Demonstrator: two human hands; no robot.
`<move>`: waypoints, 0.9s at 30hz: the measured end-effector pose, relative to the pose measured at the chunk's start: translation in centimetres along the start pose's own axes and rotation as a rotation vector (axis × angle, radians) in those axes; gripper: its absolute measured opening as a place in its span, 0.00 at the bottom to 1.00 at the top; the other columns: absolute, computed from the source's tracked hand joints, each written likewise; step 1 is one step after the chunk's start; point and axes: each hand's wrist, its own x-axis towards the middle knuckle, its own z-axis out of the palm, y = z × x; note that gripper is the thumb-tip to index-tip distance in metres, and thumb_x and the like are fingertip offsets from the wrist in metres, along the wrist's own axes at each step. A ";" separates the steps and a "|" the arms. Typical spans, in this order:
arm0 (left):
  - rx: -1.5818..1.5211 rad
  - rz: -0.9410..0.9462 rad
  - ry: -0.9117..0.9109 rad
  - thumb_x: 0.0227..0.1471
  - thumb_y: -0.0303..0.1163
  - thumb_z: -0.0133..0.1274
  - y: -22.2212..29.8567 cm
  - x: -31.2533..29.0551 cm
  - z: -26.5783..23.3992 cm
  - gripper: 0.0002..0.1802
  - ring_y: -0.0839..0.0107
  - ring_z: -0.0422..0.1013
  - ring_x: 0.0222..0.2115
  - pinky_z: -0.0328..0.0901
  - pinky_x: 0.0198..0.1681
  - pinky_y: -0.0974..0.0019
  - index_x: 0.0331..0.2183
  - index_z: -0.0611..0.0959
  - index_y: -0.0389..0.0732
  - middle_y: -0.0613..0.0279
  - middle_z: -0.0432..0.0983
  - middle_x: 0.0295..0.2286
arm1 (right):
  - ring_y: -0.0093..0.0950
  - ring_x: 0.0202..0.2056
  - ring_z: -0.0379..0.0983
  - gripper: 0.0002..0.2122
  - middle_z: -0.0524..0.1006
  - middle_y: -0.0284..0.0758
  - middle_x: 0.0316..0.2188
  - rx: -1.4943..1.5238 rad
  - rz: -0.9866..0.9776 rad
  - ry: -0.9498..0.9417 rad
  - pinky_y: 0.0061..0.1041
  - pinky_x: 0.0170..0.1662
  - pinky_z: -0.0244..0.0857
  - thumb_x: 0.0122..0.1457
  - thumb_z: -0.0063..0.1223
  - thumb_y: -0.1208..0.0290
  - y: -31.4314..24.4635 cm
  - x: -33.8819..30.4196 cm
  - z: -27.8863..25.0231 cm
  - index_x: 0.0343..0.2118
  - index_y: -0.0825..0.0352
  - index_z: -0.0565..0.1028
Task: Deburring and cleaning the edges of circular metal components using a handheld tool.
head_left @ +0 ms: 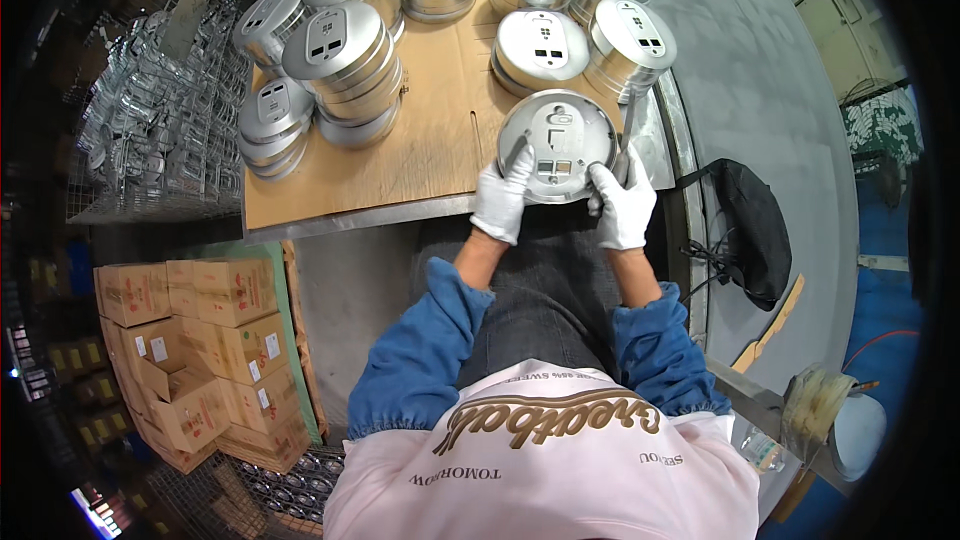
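A round silver metal cover (556,130) is tilted up at the table's front edge, its hollow inner side facing me. It has a raised rim, two rectangular openings and small bosses. My left hand (501,202), in a white glove, grips its left edge, thumb over the rim. My gloved right hand (624,205) is closed around a slim grey tool (628,125) that points away from me; its exact kind is unclear. That hand's thumb also touches the cover's lower right edge. Stacks of similar covers (541,43) stand just beyond, outer faces up.
Brown cardboard (440,155) covers the table. More stacked covers (340,45) stand at the left. A wire basket of metal parts (165,130) is beyond the table's left edge. Cartons (215,350) are piled at lower left. A black bag (745,230) lies on the right.
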 end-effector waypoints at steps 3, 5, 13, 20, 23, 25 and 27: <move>0.174 -0.049 -0.172 0.51 0.38 0.56 2.8 1.5 -1.4 0.18 0.80 0.70 0.30 0.66 0.35 0.74 0.38 0.80 0.32 0.63 0.77 0.32 | 0.14 0.14 0.61 0.24 0.69 0.28 0.19 -0.055 -0.114 -0.067 0.14 0.16 0.57 0.49 0.55 0.78 -0.2 1.8 -0.8 0.52 0.70 0.66; 0.274 -0.072 -0.149 0.50 0.38 0.57 3.6 2.4 -1.3 0.18 0.80 0.70 0.28 0.66 0.34 0.74 0.37 0.80 0.32 0.63 0.78 0.30 | 0.13 0.15 0.61 0.23 0.69 0.27 0.20 -0.220 -0.124 -0.129 0.14 0.17 0.57 0.49 0.56 0.77 -1.4 2.4 -0.4 0.51 0.70 0.68; 0.396 0.231 0.253 0.49 0.37 0.57 0.4 4.2 -1.9 0.17 0.79 0.72 0.26 0.66 0.31 0.72 0.32 0.82 0.30 0.59 0.80 0.27 | 0.14 0.23 0.64 0.21 0.73 0.31 0.29 -0.295 -0.042 -0.120 0.14 0.27 0.62 0.53 0.52 0.78 -2.7 1.4 -1.9 0.51 0.67 0.68; 0.559 0.253 0.280 0.44 0.40 0.62 -2.1 4.9 -3.4 0.19 0.80 0.72 0.24 0.66 0.30 0.72 0.27 0.82 0.29 0.59 0.80 0.24 | 0.39 0.29 0.73 0.14 0.75 0.40 0.29 -1.165 -0.526 -0.566 0.34 0.32 0.67 0.51 0.50 0.71 -2.8 -0.9 -2.0 0.43 0.58 0.72; 0.533 0.244 0.320 0.43 0.40 0.63 -1.8 4.5 -2.5 0.20 0.81 0.71 0.24 0.66 0.30 0.72 0.26 0.82 0.29 0.59 0.79 0.23 | 0.39 0.28 0.73 0.11 0.75 0.40 0.24 -1.283 -0.537 -0.587 0.35 0.30 0.67 0.51 0.47 0.73 -2.9 -0.6 -1.6 0.39 0.59 0.73; 0.522 0.263 0.329 0.42 0.40 0.63 -1.9 4.4 -2.5 0.20 0.81 0.71 0.23 0.66 0.29 0.72 0.26 0.82 0.29 0.58 0.79 0.22 | 0.40 0.26 0.73 0.09 0.74 0.41 0.22 -1.407 -0.492 -0.644 0.36 0.28 0.67 0.50 0.46 0.74 -3.6 -0.5 -0.8 0.36 0.61 0.73; 0.511 0.282 0.338 0.42 0.40 0.63 -2.0 4.3 -2.5 0.20 0.81 0.71 0.23 0.66 0.29 0.72 0.26 0.82 0.29 0.58 0.79 0.22 | 0.40 0.26 0.73 0.09 0.74 0.41 0.22 -1.427 -0.493 -0.659 0.37 0.27 0.66 0.50 0.46 0.74 -3.4 -0.3 -0.4 0.35 0.61 0.73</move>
